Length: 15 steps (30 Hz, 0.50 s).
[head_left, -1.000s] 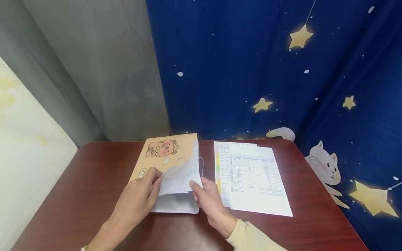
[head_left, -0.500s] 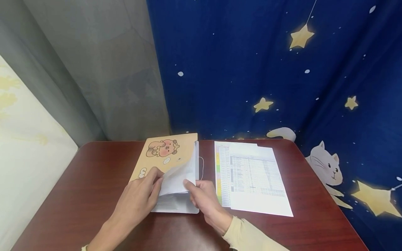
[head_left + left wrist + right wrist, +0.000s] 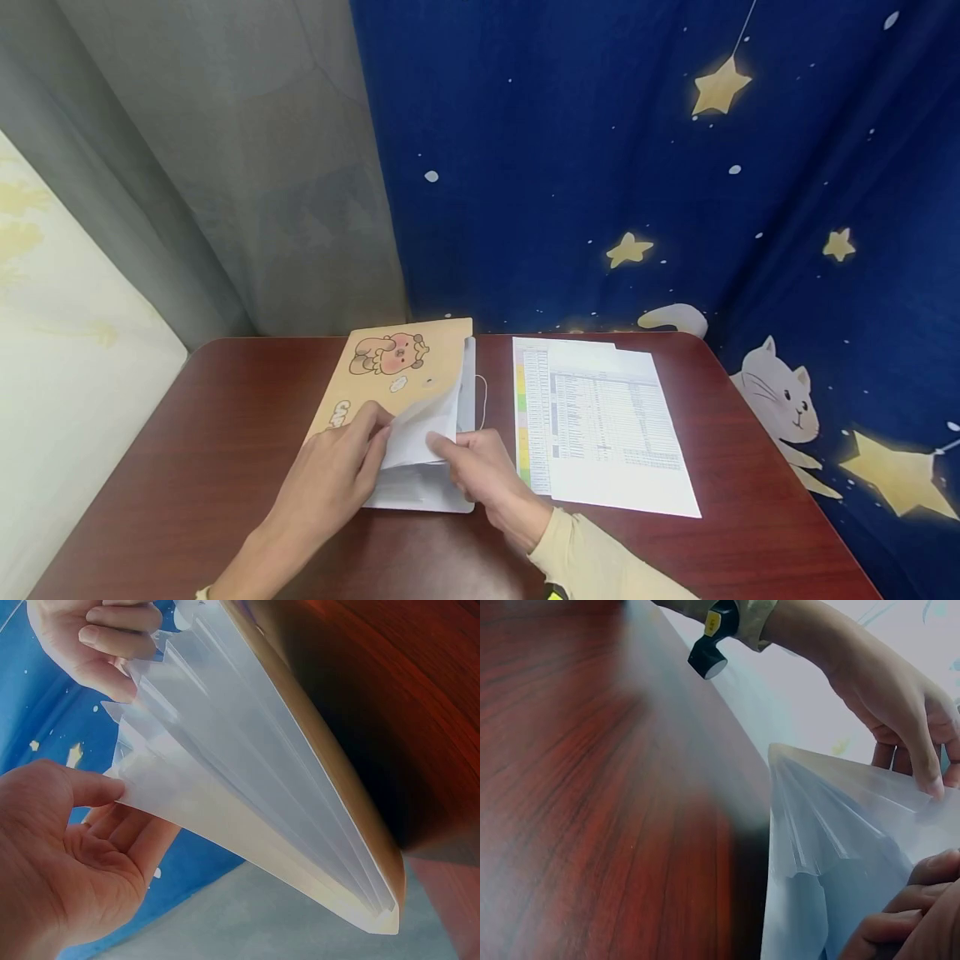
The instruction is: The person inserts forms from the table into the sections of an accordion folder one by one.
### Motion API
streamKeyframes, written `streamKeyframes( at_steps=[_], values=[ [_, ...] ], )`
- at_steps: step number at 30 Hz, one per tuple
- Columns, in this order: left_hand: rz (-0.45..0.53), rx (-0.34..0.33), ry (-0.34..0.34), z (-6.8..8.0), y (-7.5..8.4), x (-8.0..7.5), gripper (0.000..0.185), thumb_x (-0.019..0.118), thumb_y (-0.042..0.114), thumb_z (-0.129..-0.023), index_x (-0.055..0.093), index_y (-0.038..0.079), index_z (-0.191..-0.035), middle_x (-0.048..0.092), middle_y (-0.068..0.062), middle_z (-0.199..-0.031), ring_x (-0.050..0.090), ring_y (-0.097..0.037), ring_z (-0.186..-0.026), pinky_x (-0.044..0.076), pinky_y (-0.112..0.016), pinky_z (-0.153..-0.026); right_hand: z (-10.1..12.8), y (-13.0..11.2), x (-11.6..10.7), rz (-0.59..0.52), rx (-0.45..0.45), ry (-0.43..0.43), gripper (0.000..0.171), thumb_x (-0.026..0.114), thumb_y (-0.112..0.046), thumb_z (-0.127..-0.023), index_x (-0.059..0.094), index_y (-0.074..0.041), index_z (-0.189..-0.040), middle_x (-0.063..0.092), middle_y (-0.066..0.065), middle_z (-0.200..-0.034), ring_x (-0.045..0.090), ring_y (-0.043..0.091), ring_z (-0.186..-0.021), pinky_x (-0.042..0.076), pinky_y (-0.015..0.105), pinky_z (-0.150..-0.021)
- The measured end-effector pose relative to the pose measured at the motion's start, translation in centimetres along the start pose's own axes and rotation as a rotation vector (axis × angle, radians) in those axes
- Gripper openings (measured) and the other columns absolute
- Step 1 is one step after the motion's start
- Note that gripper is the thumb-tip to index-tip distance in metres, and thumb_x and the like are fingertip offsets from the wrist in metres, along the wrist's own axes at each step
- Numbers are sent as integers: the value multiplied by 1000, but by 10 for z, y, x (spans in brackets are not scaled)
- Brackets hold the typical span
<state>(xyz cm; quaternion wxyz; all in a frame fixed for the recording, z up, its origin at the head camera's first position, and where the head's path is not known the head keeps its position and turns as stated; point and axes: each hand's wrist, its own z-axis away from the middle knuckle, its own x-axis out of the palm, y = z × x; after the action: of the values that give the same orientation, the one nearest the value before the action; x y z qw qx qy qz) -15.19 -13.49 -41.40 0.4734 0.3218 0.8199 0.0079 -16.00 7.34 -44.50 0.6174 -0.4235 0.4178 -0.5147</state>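
Observation:
An expanding file folder [image 3: 408, 337] with a tan cover and a cartoon animal lies on the table, its right side spread. My left hand [image 3: 330, 471] pinches the lifted front cover between thumb and fingers; the left wrist view shows this left hand [image 3: 82, 855] at the cover's edge, beside several translucent pleated pockets [image 3: 247, 742]. My right hand [image 3: 491, 479] pinches a white paper [image 3: 412, 429] at the folder's opening, thumb on top. Most of that paper is hidden under the cover. The right wrist view catches only the curled fingers of the right hand [image 3: 922, 922].
Printed sheets [image 3: 615, 433] overlap on the table to the right of the folder, one with a coloured left edge. A thin white cord loop [image 3: 482, 400] sticks out at the folder's right edge. Behind the reddish-brown table [image 3: 187, 467] hang grey and blue star-patterned curtains [image 3: 540, 167].
My right hand has moved left with the white paper, which now reaches less far out of the folder, baring more of the back panel's right edge. My left hand has barely moved.

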Motion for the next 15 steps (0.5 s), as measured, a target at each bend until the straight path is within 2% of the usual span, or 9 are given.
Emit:
streamKeyframes(
  at_steps=[8, 10, 15],
  values=[
    [-15, 3, -15, 0, 0, 1, 19, 75, 12, -95, 62, 22, -104, 41, 17, -59, 35, -2, -52, 32, -20, -53, -2, -2, 0, 57, 2, -38, 47, 78, -40, -92, 61, -14, -58, 29, -12, -40, 25, 5, -39, 21, 23, -42],
    [-16, 5, -15, 0, 0, 2, 19, 75, 12, -95, 62, 22, -104, 40, 17, -59, 35, -1, -52, 32, -20, -53, -2, -3, 0, 52, 2, -41, 45, 78, -40, -92, 64, -14, -59, 28, -12, -40, 24, 5, -38, 20, 23, -42],
    [-9, 4, -15, -1, 0, 1, 19, 75, 12, -95, 61, 22, -104, 41, 18, -59, 35, -1, -53, 32, -20, -53, -3, -3, 0, 62, -3, -41, 48, 78, -41, -92, 61, -14, -57, 28, -12, -41, 26, 6, -38, 20, 23, -42]
  ],
)
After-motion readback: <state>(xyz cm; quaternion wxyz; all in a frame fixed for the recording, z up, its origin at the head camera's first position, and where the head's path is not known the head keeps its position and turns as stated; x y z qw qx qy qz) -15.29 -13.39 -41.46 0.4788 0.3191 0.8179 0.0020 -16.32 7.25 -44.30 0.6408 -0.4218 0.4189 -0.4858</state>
